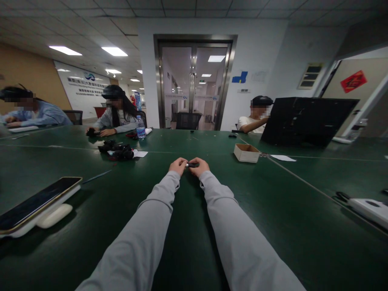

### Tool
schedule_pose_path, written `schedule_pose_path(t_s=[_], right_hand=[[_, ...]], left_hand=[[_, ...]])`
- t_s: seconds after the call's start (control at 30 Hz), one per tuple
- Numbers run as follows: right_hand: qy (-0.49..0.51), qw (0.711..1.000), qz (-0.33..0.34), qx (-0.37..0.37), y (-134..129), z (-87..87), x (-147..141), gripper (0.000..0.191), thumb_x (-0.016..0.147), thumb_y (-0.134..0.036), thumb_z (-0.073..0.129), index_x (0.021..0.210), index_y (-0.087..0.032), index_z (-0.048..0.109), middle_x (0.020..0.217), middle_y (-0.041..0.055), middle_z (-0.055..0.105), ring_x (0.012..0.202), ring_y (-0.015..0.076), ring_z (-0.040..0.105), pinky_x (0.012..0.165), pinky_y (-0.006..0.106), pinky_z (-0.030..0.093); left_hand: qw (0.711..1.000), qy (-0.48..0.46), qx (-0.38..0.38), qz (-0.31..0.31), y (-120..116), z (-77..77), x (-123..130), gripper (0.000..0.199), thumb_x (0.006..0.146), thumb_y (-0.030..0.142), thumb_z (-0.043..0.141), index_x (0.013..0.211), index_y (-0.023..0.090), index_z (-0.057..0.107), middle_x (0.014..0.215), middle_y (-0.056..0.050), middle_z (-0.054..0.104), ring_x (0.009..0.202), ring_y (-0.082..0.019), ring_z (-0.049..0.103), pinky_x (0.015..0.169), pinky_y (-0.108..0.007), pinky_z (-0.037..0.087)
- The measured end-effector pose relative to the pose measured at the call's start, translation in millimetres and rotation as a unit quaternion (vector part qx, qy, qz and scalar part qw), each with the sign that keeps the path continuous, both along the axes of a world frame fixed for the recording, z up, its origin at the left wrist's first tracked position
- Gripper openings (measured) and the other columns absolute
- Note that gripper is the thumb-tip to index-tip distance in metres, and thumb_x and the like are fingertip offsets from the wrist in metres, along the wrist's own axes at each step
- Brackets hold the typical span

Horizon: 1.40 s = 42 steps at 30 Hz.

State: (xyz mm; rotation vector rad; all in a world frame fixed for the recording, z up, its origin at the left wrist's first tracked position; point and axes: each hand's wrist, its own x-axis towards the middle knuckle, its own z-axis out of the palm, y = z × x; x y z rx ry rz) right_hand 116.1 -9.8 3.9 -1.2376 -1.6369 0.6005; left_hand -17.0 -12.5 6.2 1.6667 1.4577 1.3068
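I'm watching a person in grey sleeves with both forearms stretched out over the green worktop (257, 198). Take the open cardboard box (246, 156) as the landmark, with sides as that person sees them. Left of the box and slightly nearer the person, the two hands meet around a small black object (193, 165) with a shiny end. The right hand (200, 166) has its fingers closed on the dark body; the left hand (177, 166) has its fingertips curled in at the shiny end, though I cannot tell whether they pinch it or merely touch it. The object lies between the hands, just above or on the surface.

Just right of the box is a white sheet (283, 158); beyond it on that side stands a black monitor (303, 121). Well left of the box are a jumble of black items (121, 152), a water bottle (140, 128) and, nearer, a phone (42, 201).
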Motion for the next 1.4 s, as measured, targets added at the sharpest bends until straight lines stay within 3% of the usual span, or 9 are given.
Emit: schedule_pose_path(t_s=[0.1, 0.23, 0.37, 0.57, 0.77, 0.97, 1.1, 1.3, 1.4], right_hand=[[0.001, 1.0, 0.002, 0.006, 1.0, -1.4, 0.2, 0.024, 0.055, -0.011, 0.063, 0.078, -0.017, 0.061, 0.07, -0.0023, 0.059, 0.046, 0.0073, 0.052, 0.041, 0.016, 0.044], [0.014, 1.0, 0.005, -0.006, 1.2, -2.0, 0.3, 0.023, 0.055, -0.013, 0.065, 0.078, -0.016, 0.06, 0.07, -0.0017, 0.06, 0.042, 0.0063, 0.05, 0.038, 0.015, 0.042], [0.019, 1.0, 0.008, -0.024, 0.7, -0.8, -0.7, 0.025, 0.055, -0.01, 0.064, 0.079, -0.016, 0.059, 0.072, -0.0017, 0.06, 0.039, 0.0057, 0.05, 0.035, 0.015, 0.041], [0.033, 0.999, 0.008, -0.037, -0.8, 0.9, -1.8, 0.023, 0.056, -0.009, 0.064, 0.078, -0.015, 0.058, 0.069, -0.0019, 0.059, 0.038, 0.0062, 0.05, 0.035, 0.016, 0.042], [0.027, 0.999, 0.01, -0.021, -1.9, -0.1, -1.5, 0.023, 0.055, -0.008, 0.063, 0.077, -0.016, 0.059, 0.068, -0.0023, 0.059, 0.038, 0.0067, 0.051, 0.035, 0.016, 0.041], [0.049, 0.998, 0.014, -0.042, -0.5, -1.2, -1.3, 0.025, 0.055, -0.008, 0.064, 0.079, -0.015, 0.058, 0.07, -0.0018, 0.059, 0.038, 0.0056, 0.051, 0.034, 0.014, 0.041], [0.049, 0.998, 0.018, -0.043, -0.1, -1.1, -0.9, 0.026, 0.055, -0.008, 0.066, 0.079, -0.015, 0.059, 0.072, -0.0017, 0.059, 0.038, 0.0051, 0.051, 0.033, 0.013, 0.041], [0.069, 0.995, 0.024, -0.063, -3.8, 2.6, -0.6, 0.025, 0.057, -0.007, 0.065, 0.079, -0.015, 0.057, 0.072, -0.0012, 0.06, 0.038, 0.0055, 0.051, 0.032, 0.013, 0.041], [0.079, 0.994, 0.027, -0.07, -4.9, 4.1, -1.1, 0.025, 0.057, -0.004, 0.064, 0.079, -0.014, 0.057, 0.07, -0.0016, 0.059, 0.038, 0.0056, 0.052, 0.033, 0.013, 0.042]], left_hand=[[1.0, -0.012, -0.023, -0.013, 0.6, -0.7, 1.1, 0.027, 0.078, 0.036, 0.04, 0.088, 0.021, 0.059, 0.052, 0.003, 0.052, 0.049, -0.009, 0.049, 0.05, -0.019, 0.039], [0.998, -0.025, -0.016, -0.049, 0.1, -1.6, 2.7, 0.024, 0.073, 0.028, 0.049, 0.094, 0.021, 0.055, 0.054, 0.005, 0.05, 0.047, -0.007, 0.046, 0.049, -0.018, 0.037], [0.999, 0.004, -0.003, -0.033, -0.6, -1.9, 2.2, 0.021, 0.078, 0.032, 0.042, 0.086, 0.02, 0.057, 0.049, 0.004, 0.047, 0.047, -0.009, 0.046, 0.05, -0.02, 0.037], [0.998, 0.042, 0.038, -0.019, 3.0, -3.8, 1.7, 0.027, 0.07, 0.019, 0.051, 0.097, 0.021, 0.055, 0.071, 0.002, 0.057, 0.055, -0.008, 0.05, 0.062, -0.022, 0.042], [0.999, 0.053, 0.005, -0.009, -2.4, -0.1, 1.9, 0.022, 0.077, 0.032, 0.042, 0.086, 0.022, 0.059, 0.056, 0.003, 0.052, 0.051, -0.01, 0.048, 0.055, -0.022, 0.04], [0.999, 0.023, 0.008, -0.022, -5.9, 3.2, 2.0, 0.023, 0.072, 0.022, 0.046, 0.092, 0.022, 0.057, 0.06, 0.004, 0.052, 0.051, -0.008, 0.048, 0.055, -0.02, 0.04], [0.999, 0.04, 0.007, -0.007, -3.8, 1.5, 0.9, 0.021, 0.077, 0.03, 0.041, 0.086, 0.022, 0.059, 0.053, 0.003, 0.05, 0.051, -0.01, 0.047, 0.054, -0.021, 0.038], [0.999, 0.017, 0.038, -0.001, -2.9, 2.6, 2.3, 0.026, 0.071, 0.022, 0.05, 0.097, 0.021, 0.056, 0.075, 0.0, 0.058, 0.062, -0.011, 0.051, 0.061, -0.022, 0.042], [0.998, 0.024, 0.048, -0.014, -2.9, 2.0, 2.8, 0.024, 0.067, 0.017, 0.053, 0.091, 0.019, 0.058, 0.078, -0.001, 0.059, 0.065, -0.011, 0.052, 0.065, -0.023, 0.043]])
